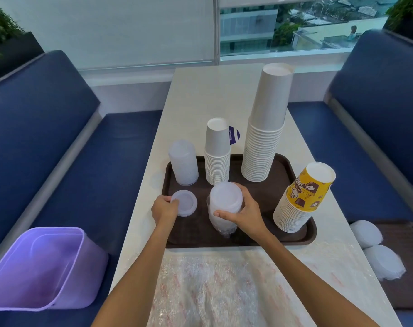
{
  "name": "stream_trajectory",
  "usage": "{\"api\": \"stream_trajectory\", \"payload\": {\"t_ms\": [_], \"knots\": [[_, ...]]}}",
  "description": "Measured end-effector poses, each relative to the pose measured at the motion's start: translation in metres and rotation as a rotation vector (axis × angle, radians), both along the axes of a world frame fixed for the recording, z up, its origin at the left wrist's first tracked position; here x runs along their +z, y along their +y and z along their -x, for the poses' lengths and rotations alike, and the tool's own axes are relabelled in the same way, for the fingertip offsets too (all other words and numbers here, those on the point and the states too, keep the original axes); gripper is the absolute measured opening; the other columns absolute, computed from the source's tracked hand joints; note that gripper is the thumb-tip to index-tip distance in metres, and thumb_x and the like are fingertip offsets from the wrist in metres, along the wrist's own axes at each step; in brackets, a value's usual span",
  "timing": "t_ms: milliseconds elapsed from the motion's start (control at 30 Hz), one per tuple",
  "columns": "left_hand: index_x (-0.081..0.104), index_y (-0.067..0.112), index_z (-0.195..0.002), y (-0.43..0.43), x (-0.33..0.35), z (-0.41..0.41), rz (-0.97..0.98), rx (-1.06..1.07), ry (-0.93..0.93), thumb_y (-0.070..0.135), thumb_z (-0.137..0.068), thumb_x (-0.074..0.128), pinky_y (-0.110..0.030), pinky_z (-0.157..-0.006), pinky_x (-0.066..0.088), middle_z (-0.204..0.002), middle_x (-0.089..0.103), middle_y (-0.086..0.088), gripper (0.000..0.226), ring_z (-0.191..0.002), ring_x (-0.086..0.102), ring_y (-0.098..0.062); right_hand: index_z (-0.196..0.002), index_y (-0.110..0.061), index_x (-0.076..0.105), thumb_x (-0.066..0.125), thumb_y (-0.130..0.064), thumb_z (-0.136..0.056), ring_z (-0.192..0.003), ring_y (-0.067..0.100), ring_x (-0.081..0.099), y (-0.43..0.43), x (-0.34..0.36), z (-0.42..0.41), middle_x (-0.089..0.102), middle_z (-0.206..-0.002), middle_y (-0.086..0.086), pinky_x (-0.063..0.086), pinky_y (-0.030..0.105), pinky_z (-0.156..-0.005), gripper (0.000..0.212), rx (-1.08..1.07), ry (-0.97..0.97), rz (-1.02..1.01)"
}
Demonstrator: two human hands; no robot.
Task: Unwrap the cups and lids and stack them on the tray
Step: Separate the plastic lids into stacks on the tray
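Note:
A dark brown tray (pixel 302 237) lies on the pale table. On it stand a tall stack of white cups (pixel 264 135), a shorter white cup stack (pixel 217 152), a leaning stack topped by a yellow printed cup (pixel 304 197) and a translucent lid stack (pixel 183 162). My left hand (pixel 164 208) pinches the edge of a short pile of lids (pixel 184 202) lying flat at the tray's left. My right hand (pixel 244 212) grips a stack of lids (pixel 225 204) still partly in clear plastic wrap, upright in the tray's middle.
Crumpled clear wrap (pixel 215 291) covers the table's near end. A purple bin (pixel 42 267) sits on the left blue bench. On the right bench lies a second brown tray (pixel 406 293) with two wrapped lid packs (pixel 375 249). A window is behind the table.

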State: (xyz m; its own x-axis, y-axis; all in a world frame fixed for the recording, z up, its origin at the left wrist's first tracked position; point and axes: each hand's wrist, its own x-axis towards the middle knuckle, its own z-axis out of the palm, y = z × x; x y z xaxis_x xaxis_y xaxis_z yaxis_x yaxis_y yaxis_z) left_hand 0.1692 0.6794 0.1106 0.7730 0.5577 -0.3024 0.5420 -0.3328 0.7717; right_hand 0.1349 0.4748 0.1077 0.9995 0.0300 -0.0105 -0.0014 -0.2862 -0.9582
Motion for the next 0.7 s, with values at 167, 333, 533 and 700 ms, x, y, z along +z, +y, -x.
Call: {"api": "stream_trajectory", "payload": {"t_ms": [167,333,533,700], "knots": [[0.059,0.003,-0.114,0.001,-0.007,-0.011,-0.202,-0.076,0.010,0.016,-0.091,0.061,-0.036,-0.089,0.050,-0.118,0.059,-0.017,0.026,-0.104,0.058,-0.030,-0.127,-0.036,0.035,0.086,-0.032,-0.065,-0.117,0.005,0.044,0.000,-0.003,-0.002,0.044,-0.126,-0.019,0.038,0.020,-0.098,0.081,0.000,0.008,0.012],[0.053,0.003,-0.125,-0.001,-0.019,-0.013,-0.416,-0.220,0.087,0.020,-0.095,0.055,-0.034,-0.091,0.049,-0.125,0.055,-0.017,0.034,-0.109,0.057,-0.030,-0.126,-0.037,0.035,0.085,-0.031,-0.067,-0.112,0.000,0.045,-0.001,-0.003,-0.003,0.042,-0.121,-0.026,0.036,0.015,-0.096,0.078,0.014,0.024,0.014],[0.046,0.003,-0.132,-0.007,-0.018,-0.008,-0.574,-0.288,0.106,0.019,-0.097,0.051,-0.031,-0.093,0.048,-0.133,0.047,-0.016,0.039,-0.118,0.051,-0.029,-0.129,-0.037,0.034,0.085,-0.032,-0.067,-0.114,0.000,0.044,-0.001,-0.003,-0.002,0.042,-0.122,-0.027,0.036,0.012,-0.094,0.081,0.014,0.024,0.006],[0.053,0.006,-0.126,-0.013,0.010,-0.003,-0.384,-0.227,-0.143,0.023,-0.095,0.055,-0.030,-0.086,0.047,-0.126,0.052,-0.014,0.035,-0.111,0.054,-0.027,-0.131,-0.036,0.033,0.085,-0.029,-0.067,-0.113,0.000,0.044,0.002,0.000,0.001,0.042,-0.123,-0.027,0.035,0.016,-0.097,0.082,0.000,0.011,-0.010]]}}
